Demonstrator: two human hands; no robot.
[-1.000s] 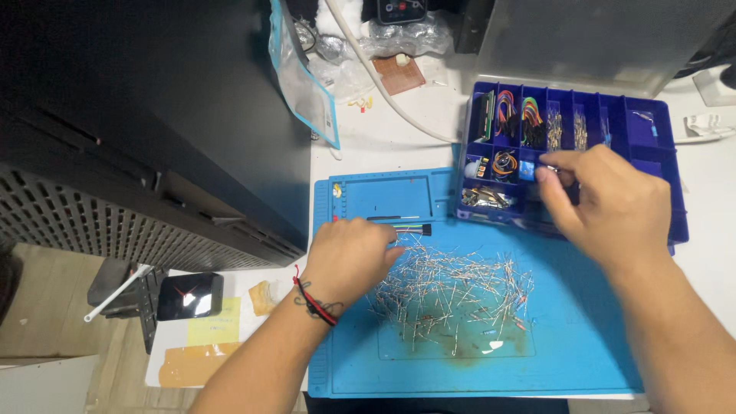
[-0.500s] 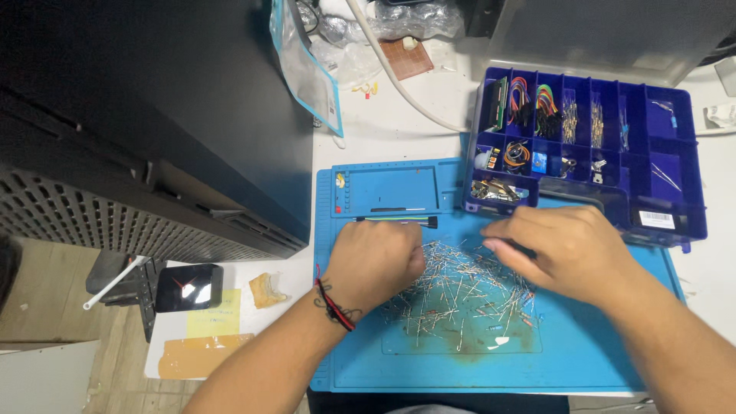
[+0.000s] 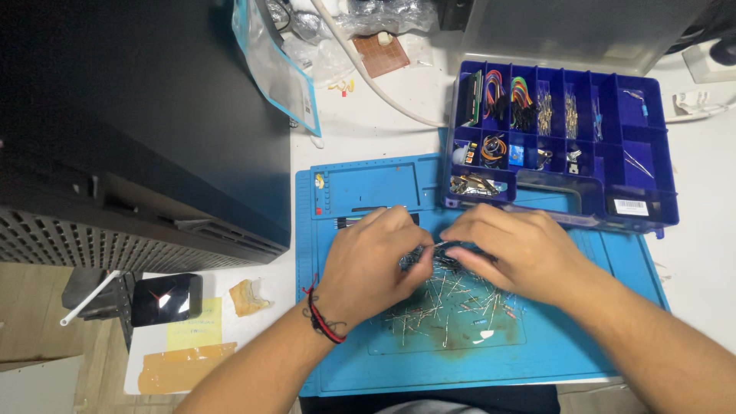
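Both hands are working over the pile of loose resistors [image 3: 452,303] on the blue silicone mat [image 3: 583,337]. Left hand [image 3: 368,264] is curling its fingers, thumb and forefinger pinching a small bundle of leads at the pile's upper edge; the grip is nearly closed on them. Right hand [image 3: 517,249] is meeting it from the opposite side, fingertips touching the same bundle; how tightly its grip is closing cannot be told, since the palm is hiding the fingers. The rest of the resistors are lying scattered just below and between the two grips. A red-and-black cord bracelet [image 3: 322,322] is sitting on the left wrist. Just beyond the right grip, the purple compartment box [image 3: 652,165] is standing open on the white table [image 3: 705,230], holding jumper wires and small parts.
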